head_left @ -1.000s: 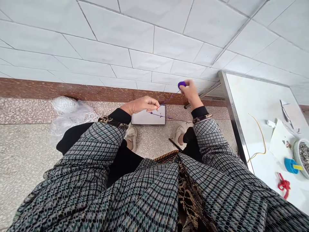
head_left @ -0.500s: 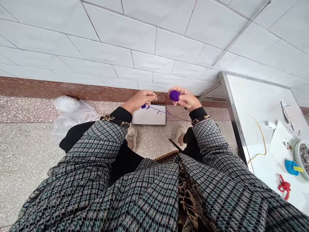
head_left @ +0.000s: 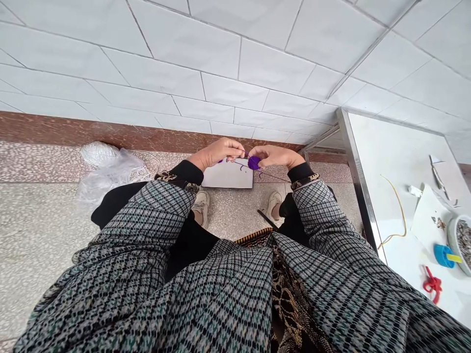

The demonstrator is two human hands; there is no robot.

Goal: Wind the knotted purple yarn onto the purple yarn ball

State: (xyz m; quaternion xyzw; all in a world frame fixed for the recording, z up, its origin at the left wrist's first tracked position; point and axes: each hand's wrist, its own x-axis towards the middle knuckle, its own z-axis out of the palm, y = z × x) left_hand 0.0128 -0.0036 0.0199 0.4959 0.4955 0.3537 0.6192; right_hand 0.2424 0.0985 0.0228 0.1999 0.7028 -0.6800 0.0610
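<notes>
A small ball of purple yarn (head_left: 253,163) is held in the curled fingers of my right hand (head_left: 275,156), out in front of my knees. My left hand (head_left: 221,151) is closed in a pinch on the purple thread (head_left: 241,165) that runs to the ball, and a bit of purple shows under its fingers. The two hands almost touch. A loose end of the thread trails to the right below my right wrist. Both hands hover above a white board (head_left: 228,178) lying on the floor between my shoes.
A clear plastic bag with white yarn (head_left: 106,165) lies on the floor at the left by the wall. At the right stands a white table with a steel edge (head_left: 358,184), bearing yellow thread (head_left: 399,211), a blue spool (head_left: 443,255), red scissors (head_left: 431,284), papers and a bowl.
My right hand has come down and to the left with the purple ball, from raised near the wall to right beside my left hand. My left hand has barely moved.
</notes>
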